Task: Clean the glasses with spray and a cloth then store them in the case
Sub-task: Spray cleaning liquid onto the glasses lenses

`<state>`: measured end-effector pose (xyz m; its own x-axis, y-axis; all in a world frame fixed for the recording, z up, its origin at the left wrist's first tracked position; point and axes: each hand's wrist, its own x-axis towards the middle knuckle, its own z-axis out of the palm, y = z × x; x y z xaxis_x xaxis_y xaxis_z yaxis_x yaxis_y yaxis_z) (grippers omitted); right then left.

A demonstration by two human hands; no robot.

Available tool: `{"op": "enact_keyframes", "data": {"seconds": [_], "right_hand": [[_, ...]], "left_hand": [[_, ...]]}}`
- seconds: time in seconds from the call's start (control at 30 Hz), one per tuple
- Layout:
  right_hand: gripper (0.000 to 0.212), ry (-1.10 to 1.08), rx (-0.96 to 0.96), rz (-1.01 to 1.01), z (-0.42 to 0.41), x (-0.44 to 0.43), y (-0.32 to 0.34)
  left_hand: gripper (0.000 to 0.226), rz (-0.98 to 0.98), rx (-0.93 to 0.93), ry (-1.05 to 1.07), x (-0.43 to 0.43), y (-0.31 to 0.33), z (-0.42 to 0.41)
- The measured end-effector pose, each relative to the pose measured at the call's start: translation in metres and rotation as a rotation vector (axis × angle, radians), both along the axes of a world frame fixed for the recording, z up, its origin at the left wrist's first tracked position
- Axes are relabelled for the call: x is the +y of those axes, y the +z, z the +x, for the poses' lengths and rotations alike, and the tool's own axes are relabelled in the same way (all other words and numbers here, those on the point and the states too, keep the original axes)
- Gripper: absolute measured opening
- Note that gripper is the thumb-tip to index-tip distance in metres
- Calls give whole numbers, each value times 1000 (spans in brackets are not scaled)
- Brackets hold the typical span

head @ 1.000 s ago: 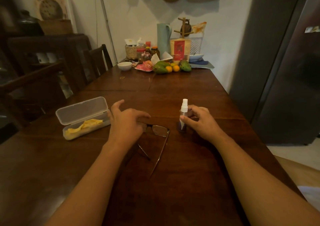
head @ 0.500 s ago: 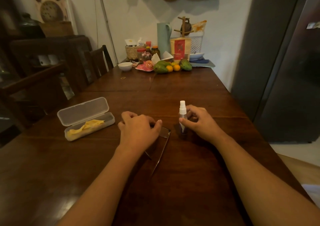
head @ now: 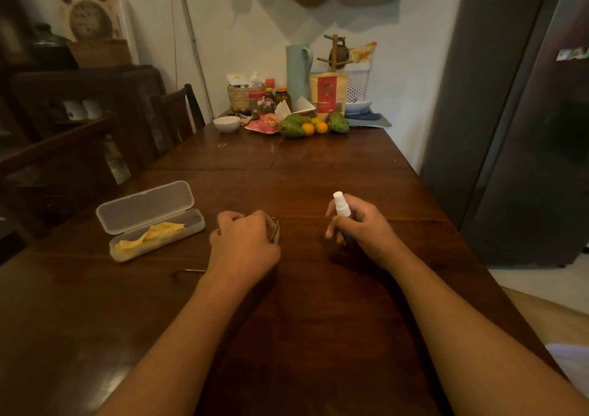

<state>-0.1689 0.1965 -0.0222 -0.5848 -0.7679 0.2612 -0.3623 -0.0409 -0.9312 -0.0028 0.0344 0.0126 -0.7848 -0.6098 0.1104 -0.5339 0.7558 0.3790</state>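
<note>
My left hand (head: 243, 245) is closed around the glasses (head: 276, 230) at the middle of the wooden table (head: 318, 336). Only a lens edge shows past the fingers, and one temple arm tip (head: 189, 271) sticks out to the left of the wrist. My right hand (head: 360, 229) grips a small spray bottle (head: 341, 205) with a white nozzle, tilted and held off the table. A clear plastic case (head: 149, 221) lies open at the left, with a yellow cloth (head: 153, 232) inside it.
At the table's far end stand a white bowl (head: 226, 124), fruit (head: 306, 125), jars, a basket and a tall pale jug (head: 298, 71). Dark wooden chairs (head: 172, 116) line the left side. A grey fridge (head: 526, 129) stands at the right.
My left hand came down on the glasses and closed around them, turning them so a temple points left. My right hand has lifted and tilted the spray bottle.
</note>
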Motion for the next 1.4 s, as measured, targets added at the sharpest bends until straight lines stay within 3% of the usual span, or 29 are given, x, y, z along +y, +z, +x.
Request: {"op": "enact_keyframes", "data": {"seconds": [0.13, 0.27, 0.4, 0.7, 0.9, 1.1, 1.4], "right_hand": [[44, 34, -84, 55, 3, -1, 4], [58, 60, -179, 56, 2, 1, 6], [60, 85, -263, 58, 1, 1, 8], [61, 105, -422, -3, 1, 4, 12], [58, 56, -349, 40, 6, 0, 11], [56, 6, -264, 47, 21, -10, 10], [57, 270, -656, -131, 24, -7, 11]], "left_hand": [[17, -67, -61, 82, 2, 0, 3], [20, -72, -82, 113, 4, 2, 3], [17, -111, -35, 96, 3, 0, 3], [24, -109, 400, -54, 0, -7, 2], [26, -74, 561, -112, 8, -6, 3], [27, -35, 575, -99, 10, -9, 3], [24, -74, 639, -154, 13, -9, 3]]}}
